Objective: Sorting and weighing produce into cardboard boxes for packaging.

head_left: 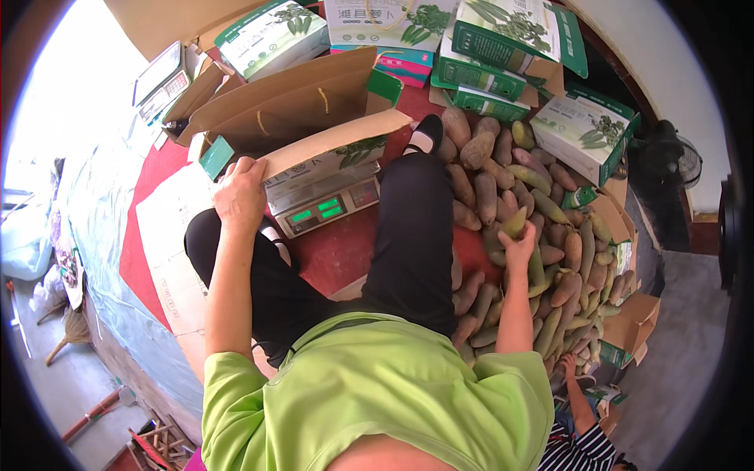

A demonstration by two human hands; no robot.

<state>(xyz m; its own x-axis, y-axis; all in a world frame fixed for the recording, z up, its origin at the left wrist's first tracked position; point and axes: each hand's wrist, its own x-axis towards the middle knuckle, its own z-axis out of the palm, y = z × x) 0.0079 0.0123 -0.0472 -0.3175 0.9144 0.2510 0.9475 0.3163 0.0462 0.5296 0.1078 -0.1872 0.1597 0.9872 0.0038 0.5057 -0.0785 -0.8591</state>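
Observation:
An open cardboard box [294,98] with a brown inside and rope loops sits on a digital scale [338,206] with green lit displays, between my legs. The fingers of my left hand [239,192] are closed over the box's near left corner. On the right, my right hand [519,250] grips a green radish [514,223] by its lower part, over the heap. Many green and brownish, soil-covered radishes [573,255] lie piled beside my right leg. The inside bottom of the box is hidden by its near flap.
Green and white cartons [503,39] are stacked at the back, with another carton [585,133] behind the heap. A second scale [161,82] stands far left. A co-worker's hand [567,366] touches the heap at the lower right. A fan [671,157] stands far right.

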